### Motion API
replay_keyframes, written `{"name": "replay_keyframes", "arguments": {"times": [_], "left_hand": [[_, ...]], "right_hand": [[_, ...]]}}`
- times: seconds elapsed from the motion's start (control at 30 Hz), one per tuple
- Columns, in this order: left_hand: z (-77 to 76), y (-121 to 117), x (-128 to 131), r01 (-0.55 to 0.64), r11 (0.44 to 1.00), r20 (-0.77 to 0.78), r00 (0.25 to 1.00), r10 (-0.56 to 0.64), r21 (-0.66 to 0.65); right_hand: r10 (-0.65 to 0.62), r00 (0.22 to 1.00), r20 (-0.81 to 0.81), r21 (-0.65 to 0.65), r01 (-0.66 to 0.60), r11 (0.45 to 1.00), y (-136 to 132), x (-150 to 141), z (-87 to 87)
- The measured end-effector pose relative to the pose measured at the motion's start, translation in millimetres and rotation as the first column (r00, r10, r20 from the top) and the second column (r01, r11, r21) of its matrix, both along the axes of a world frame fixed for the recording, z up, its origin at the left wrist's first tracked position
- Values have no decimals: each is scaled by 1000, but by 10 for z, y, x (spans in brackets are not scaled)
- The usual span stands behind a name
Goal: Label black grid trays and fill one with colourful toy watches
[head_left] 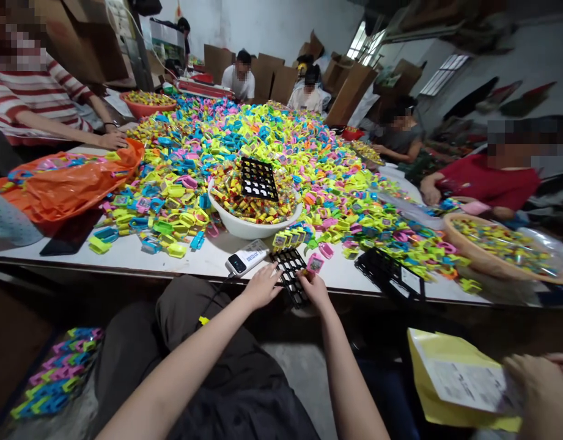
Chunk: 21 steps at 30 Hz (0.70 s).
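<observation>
A black grid tray [294, 278] with rows of openings juts over the near table edge, tilted toward me. Several yellow toy watches [288, 237] stand in a row at its far end. My left hand [264, 286] is closed on the tray's left edge. At the tray's right side, my right hand [315, 289] is closed, with a pink toy watch [315, 263] at its fingers. Part of its grip is hidden. Beyond the tray, a white bowl [249, 229] holds small wrapped yellow-and-red pieces, with another black grid tray [259, 178] lying on top.
A large heap of colourful toy watches [281, 134] covers the table. A white power bank [247, 260] lies left of my hands; black trays [390, 274] lie right. An orange bag [74, 189] and a tan basin [496, 256] flank the heap. Several people sit around; another person's hands [540, 382] hold a yellow packet [446, 348].
</observation>
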<state>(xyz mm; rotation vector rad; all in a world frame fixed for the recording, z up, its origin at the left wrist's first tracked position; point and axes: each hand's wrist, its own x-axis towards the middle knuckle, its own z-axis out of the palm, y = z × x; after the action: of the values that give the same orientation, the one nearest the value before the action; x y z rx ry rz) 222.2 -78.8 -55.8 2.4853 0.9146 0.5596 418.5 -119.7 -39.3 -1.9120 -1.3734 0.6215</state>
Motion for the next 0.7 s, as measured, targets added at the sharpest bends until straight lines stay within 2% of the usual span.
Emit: {"name": "replay_keyframes", "arguments": {"times": [0.13, 0.27, 0.5, 0.7], "left_hand": [[-153, -35, 52, 44, 997, -42, 998, -41, 68], [-163, -105, 42, 64, 993, -73, 996, -58, 94], [-222, -114, -10, 114, 987, -101, 990, -103, 110], [-292, -121, -7, 110, 987, -117, 989, -96, 113]], "right_hand": [[38, 999, 14, -39, -38, 999, -116, 63, 31], [23, 999, 22, -17, -22, 1000, -141, 25, 73], [65, 997, 31, 124, -68, 990, 129, -246, 28], [79, 993, 87, 130, -90, 987, 314, -327, -71]]}}
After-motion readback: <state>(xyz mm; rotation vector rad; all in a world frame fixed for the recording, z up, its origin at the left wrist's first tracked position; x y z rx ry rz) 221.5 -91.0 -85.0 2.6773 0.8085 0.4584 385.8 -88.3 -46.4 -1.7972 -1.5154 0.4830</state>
